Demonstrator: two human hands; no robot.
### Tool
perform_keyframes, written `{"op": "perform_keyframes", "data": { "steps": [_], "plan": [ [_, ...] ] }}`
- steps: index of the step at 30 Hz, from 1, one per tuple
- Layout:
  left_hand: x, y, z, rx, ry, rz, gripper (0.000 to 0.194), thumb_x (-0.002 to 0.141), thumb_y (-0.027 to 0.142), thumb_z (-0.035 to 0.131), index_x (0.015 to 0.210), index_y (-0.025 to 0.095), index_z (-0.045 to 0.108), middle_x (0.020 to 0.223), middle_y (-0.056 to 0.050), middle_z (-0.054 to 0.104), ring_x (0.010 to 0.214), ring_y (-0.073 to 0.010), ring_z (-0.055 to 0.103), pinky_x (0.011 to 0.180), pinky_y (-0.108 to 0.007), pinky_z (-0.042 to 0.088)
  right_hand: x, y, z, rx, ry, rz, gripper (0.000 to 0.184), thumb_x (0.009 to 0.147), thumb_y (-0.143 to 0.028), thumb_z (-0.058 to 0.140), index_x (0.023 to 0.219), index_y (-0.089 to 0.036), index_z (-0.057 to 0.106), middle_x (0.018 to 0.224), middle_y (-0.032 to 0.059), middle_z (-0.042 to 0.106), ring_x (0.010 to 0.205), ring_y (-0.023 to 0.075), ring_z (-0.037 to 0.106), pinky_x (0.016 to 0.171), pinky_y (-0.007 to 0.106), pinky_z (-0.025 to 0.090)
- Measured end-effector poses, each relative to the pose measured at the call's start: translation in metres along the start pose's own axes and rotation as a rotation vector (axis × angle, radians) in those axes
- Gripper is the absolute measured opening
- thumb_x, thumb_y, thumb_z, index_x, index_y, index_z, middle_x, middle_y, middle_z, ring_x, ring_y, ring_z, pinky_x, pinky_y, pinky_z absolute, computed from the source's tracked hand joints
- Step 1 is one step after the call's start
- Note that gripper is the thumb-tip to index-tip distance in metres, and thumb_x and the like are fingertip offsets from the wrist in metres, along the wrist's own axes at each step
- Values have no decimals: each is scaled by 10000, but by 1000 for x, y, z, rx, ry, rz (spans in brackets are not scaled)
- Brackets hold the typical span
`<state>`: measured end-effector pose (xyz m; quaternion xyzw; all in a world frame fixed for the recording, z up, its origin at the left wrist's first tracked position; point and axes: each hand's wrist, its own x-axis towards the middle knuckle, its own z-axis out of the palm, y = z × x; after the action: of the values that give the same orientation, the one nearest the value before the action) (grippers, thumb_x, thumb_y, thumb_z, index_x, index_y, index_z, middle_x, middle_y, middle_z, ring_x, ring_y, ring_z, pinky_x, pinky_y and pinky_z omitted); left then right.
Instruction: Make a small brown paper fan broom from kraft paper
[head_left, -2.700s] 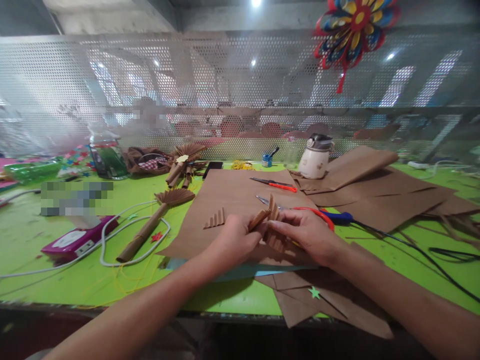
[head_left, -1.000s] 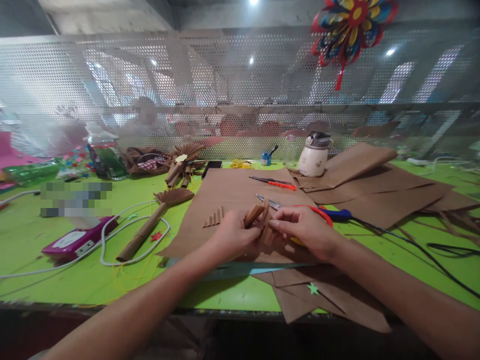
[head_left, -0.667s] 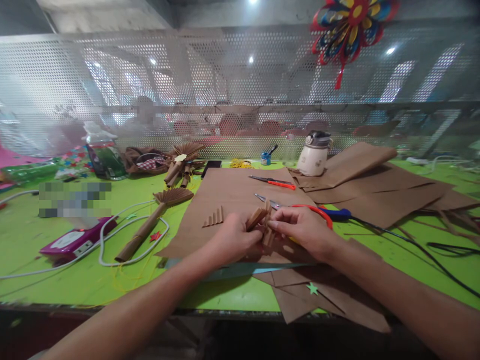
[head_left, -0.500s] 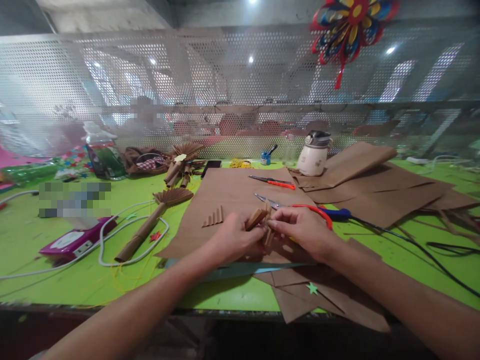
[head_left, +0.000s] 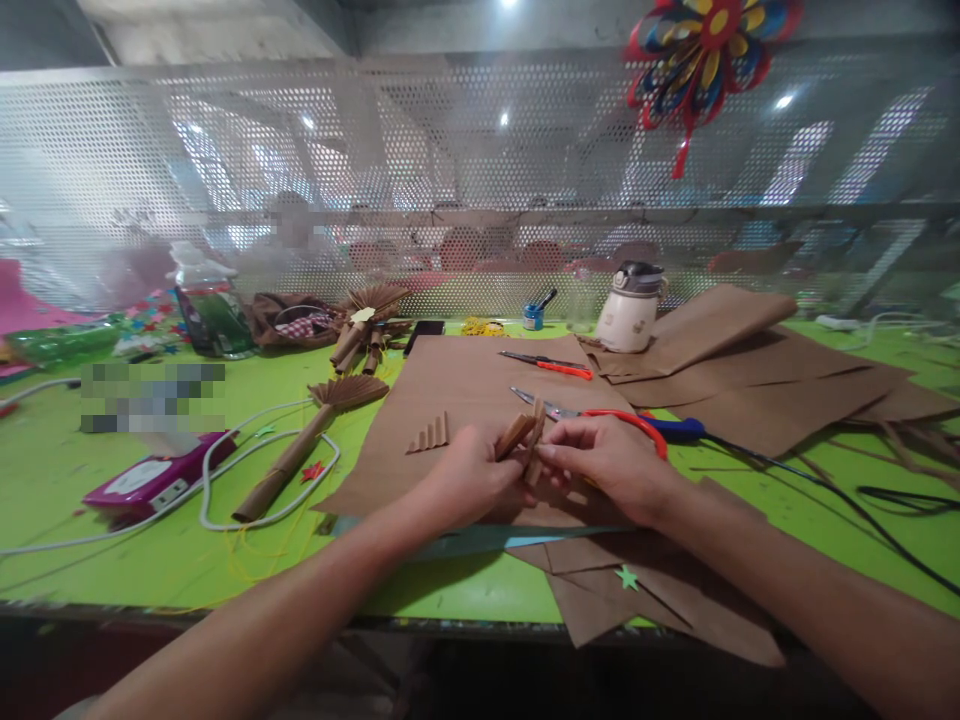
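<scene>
My left hand (head_left: 469,478) and my right hand (head_left: 604,465) meet over a big brown paper sheet (head_left: 457,395) and both pinch one pleated brown paper strip (head_left: 523,440), folded into narrow accordion pleats. The pleats stick up between my fingertips. A second small pleated piece (head_left: 429,435) lies on the sheet just left of my left hand. Red-handled scissors (head_left: 600,414) lie right behind my right hand.
On the green table (head_left: 112,520) lie a finished paper fan on a rolled stick (head_left: 304,445), a pink device with a white cable (head_left: 146,482), more brown sheets (head_left: 780,385), an orange cutter (head_left: 551,366), a white jar (head_left: 628,312) and a black cable (head_left: 832,495). A perforated metal screen (head_left: 450,180) stands behind.
My hands have squeezed the pleats closer together, so the strip looks more compact than before. Both hands stayed in nearly the same spot.
</scene>
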<state>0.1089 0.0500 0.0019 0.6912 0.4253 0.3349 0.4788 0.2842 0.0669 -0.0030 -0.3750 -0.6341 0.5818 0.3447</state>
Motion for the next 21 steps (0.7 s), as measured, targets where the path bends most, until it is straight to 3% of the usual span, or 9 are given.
{"op": "perform_keyframes", "data": {
  "steps": [9,17,21],
  "plan": [
    [-1,4,2,-80,-4,-15,155,778,262,530,673,149,538,667,6,607,624,-146,640,583,-231,512,1,2,1,-23,32,-15,280,709,-420,694,680,-151,620,582,-13,589,531,88,503,535,237,392],
    [-1,11,-1,-182,-11,-48,163,752,227,574,798,83,637,745,-63,685,577,-139,648,615,-265,520,-4,-10,-1,-93,-2,-45,263,757,-407,645,719,-146,638,684,26,643,588,102,520,582,252,416],
    [-1,13,-2,-245,-14,-70,169,770,198,568,853,78,652,693,-55,684,558,-119,635,548,-207,469,-3,-9,-2,-94,20,-57,253,745,-401,663,732,-154,608,684,22,644,601,112,522,590,258,408]
  ]
}}
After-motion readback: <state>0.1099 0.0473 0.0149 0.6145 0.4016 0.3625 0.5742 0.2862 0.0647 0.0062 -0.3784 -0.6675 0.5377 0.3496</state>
